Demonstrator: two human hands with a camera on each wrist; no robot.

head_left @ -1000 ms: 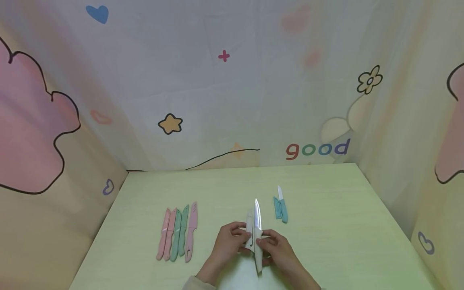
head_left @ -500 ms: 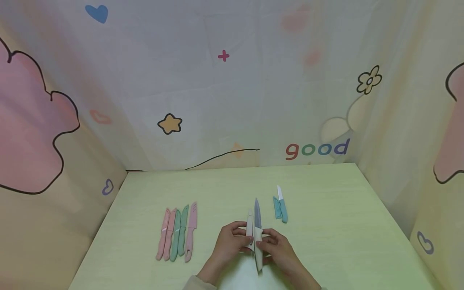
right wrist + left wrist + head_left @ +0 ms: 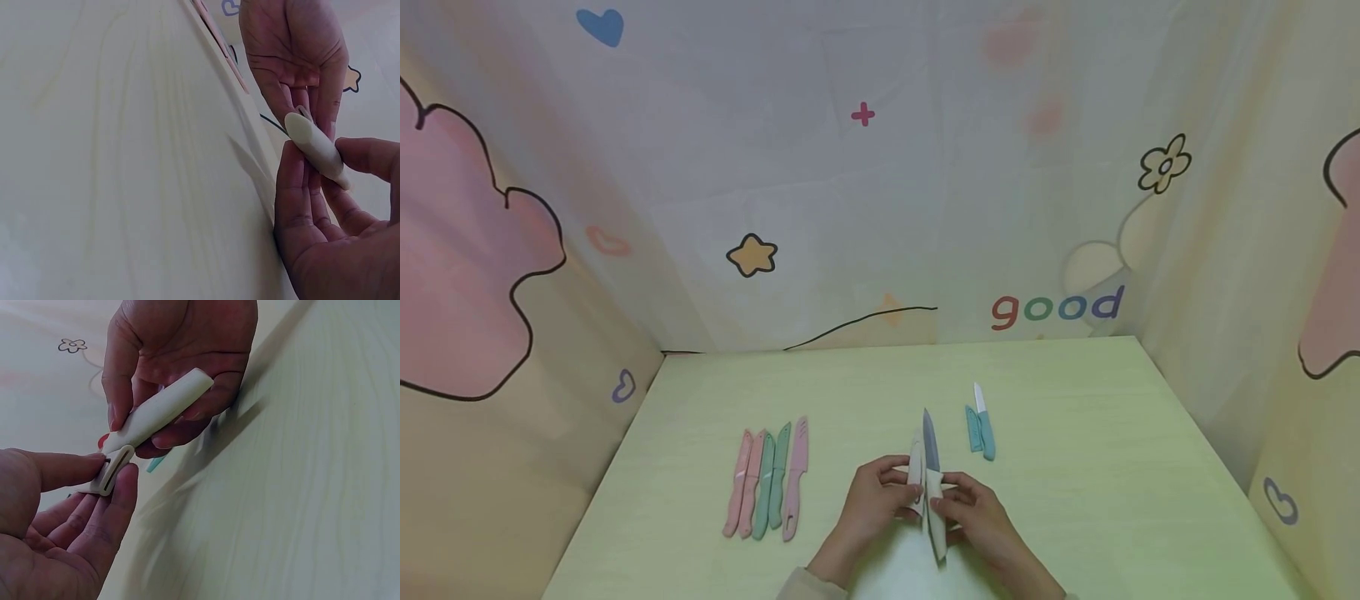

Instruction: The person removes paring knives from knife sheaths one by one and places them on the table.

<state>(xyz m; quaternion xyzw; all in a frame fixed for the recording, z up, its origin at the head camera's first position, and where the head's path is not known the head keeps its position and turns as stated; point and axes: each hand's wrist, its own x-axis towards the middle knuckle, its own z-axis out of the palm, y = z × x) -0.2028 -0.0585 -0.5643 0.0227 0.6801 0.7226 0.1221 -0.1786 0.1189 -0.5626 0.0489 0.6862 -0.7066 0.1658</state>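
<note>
Near the front middle of the table, my right hand (image 3: 976,512) grips the cream handle of a knife (image 3: 936,517) between thumb and fingers. Its bare blade points away from me. Just to its left, my left hand (image 3: 877,496) pinches a white knife sheath (image 3: 916,471) with thumb and fingers. Knife and sheath stand side by side, blade outside the sheath. In the left wrist view the sheath's slotted end (image 3: 115,470) shows beside the knife handle (image 3: 165,406). From the right wrist view the handle's rounded butt (image 3: 303,128) faces the camera; the blade is hidden there.
To the left lie two pink knives (image 3: 743,483), two green knives (image 3: 772,475) and a larger mauve-pink knife (image 3: 796,479) in a row. Behind my right hand lie a small blue-handled knife (image 3: 986,429) with a bare blade and its blue sheath (image 3: 973,429). Printed curtains surround the table.
The knife in my right hand has turned slightly, its tip shifting a little left toward the sheath. Its blade looks darker than a second ago. Both hands stay nearly in place.
</note>
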